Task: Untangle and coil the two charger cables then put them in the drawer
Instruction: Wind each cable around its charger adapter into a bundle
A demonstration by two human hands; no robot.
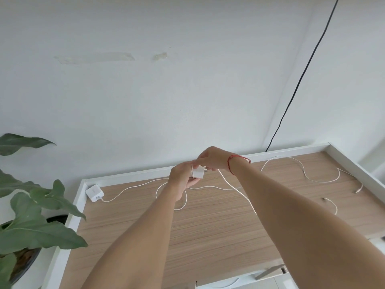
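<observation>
Soft, even daylight fills the frame, bright and without glare (where it comes from cannot be told). The pale wall (187,80) looks flat and slightly washed. Shadows on the desk (208,236) are faint. Wide-angle distortion bends the desk's rails and stretches the forearms along the bottom edge. The charger plug (198,172), gripped by the left hand (181,180) and right hand (210,158), looks soft-edged, as does the plant (31,226) at lower left.

A plain white wall (187,101) rises behind the left grip (180,181) and right grip (211,158), with pale tape scars (93,57) up and left of them. A black cord (300,80) hangs down it, up-right of the right grip. Beneath lies a white-rimmed wood-grain worktop (208,236); a leafy potted plant (31,232) stands left of the left grip. The light is soft and even.
</observation>
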